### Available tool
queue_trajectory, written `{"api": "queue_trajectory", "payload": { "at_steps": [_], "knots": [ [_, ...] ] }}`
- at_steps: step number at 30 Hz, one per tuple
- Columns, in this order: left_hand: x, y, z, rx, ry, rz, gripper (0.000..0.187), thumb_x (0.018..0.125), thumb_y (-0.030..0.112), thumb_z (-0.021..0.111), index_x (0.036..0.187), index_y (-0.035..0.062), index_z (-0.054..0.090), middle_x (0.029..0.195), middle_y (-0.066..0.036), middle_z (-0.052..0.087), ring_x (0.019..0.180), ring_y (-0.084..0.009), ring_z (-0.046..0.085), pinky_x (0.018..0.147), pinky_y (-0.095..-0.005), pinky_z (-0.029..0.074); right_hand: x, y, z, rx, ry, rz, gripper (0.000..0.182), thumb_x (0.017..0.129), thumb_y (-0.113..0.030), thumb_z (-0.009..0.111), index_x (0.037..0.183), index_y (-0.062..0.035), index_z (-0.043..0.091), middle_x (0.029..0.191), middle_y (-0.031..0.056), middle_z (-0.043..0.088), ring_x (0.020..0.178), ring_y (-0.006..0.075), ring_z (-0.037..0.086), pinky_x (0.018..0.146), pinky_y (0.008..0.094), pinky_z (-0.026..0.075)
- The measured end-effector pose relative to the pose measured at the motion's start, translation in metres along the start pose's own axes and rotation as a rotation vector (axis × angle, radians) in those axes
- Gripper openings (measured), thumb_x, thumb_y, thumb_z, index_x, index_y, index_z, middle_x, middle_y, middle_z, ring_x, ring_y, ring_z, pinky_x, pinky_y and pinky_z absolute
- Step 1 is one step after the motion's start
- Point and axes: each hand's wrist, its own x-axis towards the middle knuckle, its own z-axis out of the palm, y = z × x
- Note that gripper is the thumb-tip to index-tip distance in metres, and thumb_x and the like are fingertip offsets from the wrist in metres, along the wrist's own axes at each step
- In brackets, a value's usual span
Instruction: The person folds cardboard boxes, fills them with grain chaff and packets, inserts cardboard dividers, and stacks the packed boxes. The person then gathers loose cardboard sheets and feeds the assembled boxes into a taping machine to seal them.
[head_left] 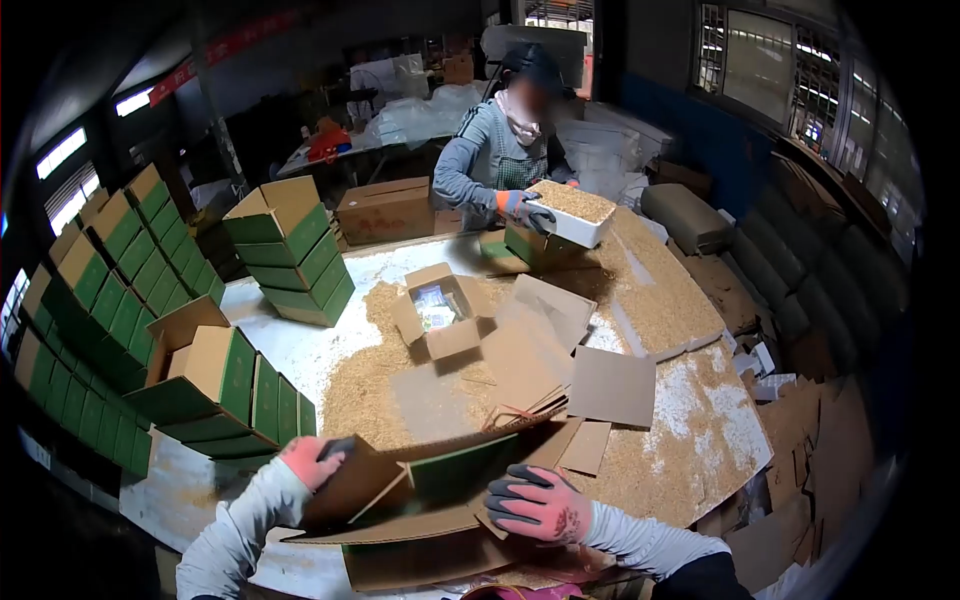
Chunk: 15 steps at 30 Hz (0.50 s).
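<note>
A large open cardboard box [425, 525] lies in front of me at the near table edge, a green panel [462, 468] showing inside. My left hand [318, 462], in a pink glove with dark fingertips, is closed on the box's left side. At the right side, my right hand [538, 505] wears the same kind of glove and has its fingers bent over the box edge. Just beyond stands a smaller open carton [437, 345] with printed packets inside. Flat cardboard sheets [612, 386] lie to its right.
Green-and-brown boxes [300, 250] stand in stacks at the left, with more open ones [215, 380] nearer. Loose grain-like material [360, 395] covers much of the white table [690, 400]. Across it, a co-worker [490, 165] holds a white tray [580, 228] filled with the same material.
</note>
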Motion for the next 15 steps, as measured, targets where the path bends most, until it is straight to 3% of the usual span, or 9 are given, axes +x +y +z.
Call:
{"api": "queue_trajectory", "payload": {
  "at_steps": [4,5,6,8,9,10,12,14,15],
  "knots": [
    [0.024,0.012,-0.048,0.206,0.162,-0.252,0.046,0.076,0.023,0.053,0.117,0.0077,0.041,0.093,-0.018,0.056,0.084,-0.0277,0.056,0.075,-0.0357,0.043,0.029,0.038,-0.052,0.696,-0.048,0.020,0.009,0.054,-0.010,0.054,0.062,-0.0100,0.050,0.069,0.0011,0.051,0.078,0.0211,0.053,0.087,0.0446,0.040],
    [0.035,-0.004,-0.025,0.707,0.503,0.184,0.055,0.076,0.025,0.050,0.125,0.0066,0.032,0.118,-0.020,0.042,0.110,-0.0345,0.039,0.093,-0.0436,0.028,0.035,0.044,-0.040,0.734,-0.141,-0.003,0.009,0.054,-0.009,0.053,0.063,-0.0098,0.050,0.069,0.0022,0.051,0.077,0.0215,0.052,0.088,0.0437,0.039],
    [0.036,0.013,-0.015,0.712,0.343,0.371,0.056,0.074,0.024,0.051,0.124,0.0073,0.033,0.130,-0.018,0.028,0.121,-0.0383,0.021,0.099,-0.0502,0.013,0.039,0.046,-0.011,0.777,-0.222,-0.017,0.010,0.054,-0.008,0.052,0.064,-0.0096,0.050,0.069,0.0032,0.051,0.076,0.0219,0.052,0.090,0.0429,0.037],
    [0.043,0.057,0.019,0.375,0.171,0.840,0.063,0.068,0.022,0.054,0.125,0.0052,0.032,0.129,-0.019,0.029,0.122,-0.0369,0.023,0.101,-0.0496,0.012,0.016,0.031,0.086,0.779,-0.298,0.055,0.018,0.060,-0.002,0.048,0.075,-0.0081,0.055,0.076,0.0068,0.055,0.081,0.0272,0.051,0.089,0.0374,0.036],
    [0.055,0.068,0.046,0.282,0.040,1.202,0.068,0.059,0.021,0.058,0.121,0.0038,0.036,0.128,-0.021,0.030,0.120,-0.0378,0.027,0.099,-0.0493,0.019,0.007,0.018,0.097,0.802,-0.576,0.232,0.019,0.066,-0.003,0.048,0.083,-0.0080,0.056,0.084,0.0074,0.056,0.086,0.0264,0.052,0.090,0.0359,0.035],
    [0.068,0.065,0.080,0.209,-0.056,1.230,0.065,0.060,0.018,0.057,0.121,0.0032,0.036,0.128,-0.020,0.030,0.120,-0.0347,0.027,0.099,-0.0437,0.025,0.005,0.018,0.098,0.790,-0.858,0.410,0.022,0.072,-0.005,0.047,0.091,-0.0079,0.058,0.093,0.0080,0.058,0.092,0.0256,0.052,0.091,0.0343,0.034],
    [0.109,0.004,0.156,0.350,-0.217,1.057,0.059,0.069,0.012,0.051,0.124,0.0024,0.031,0.128,-0.020,0.028,0.116,-0.0345,0.033,0.098,-0.0409,0.028,-0.011,0.030,0.045,1.372,-0.360,0.836,0.033,0.081,-0.020,0.048,0.109,-0.0046,0.052,0.112,0.0113,0.052,0.108,0.0233,0.045,0.096,0.0330,0.027],
    [0.102,0.012,0.151,0.266,-0.328,0.985,0.061,0.075,0.014,0.049,0.129,0.0042,0.021,0.132,-0.020,0.023,0.117,-0.0369,0.031,0.098,-0.0405,0.028,-0.002,0.031,-0.021,1.683,-0.211,0.589,0.053,0.078,-0.027,0.055,0.121,0.0004,0.040,0.125,0.0138,0.040,0.120,0.0235,0.033,0.100,0.0326,0.020],
    [0.099,0.018,0.148,0.272,-0.403,0.922,0.059,0.078,0.018,0.046,0.129,0.0047,0.020,0.134,-0.020,0.018,0.117,-0.0387,0.030,0.098,-0.0408,0.027,-0.022,0.019,-0.016,1.669,-0.172,0.715,0.075,0.063,-0.035,0.070,0.121,0.0009,0.039,0.128,0.0158,0.035,0.123,0.0282,0.026,0.103,0.0383,0.010]
  ]
}}
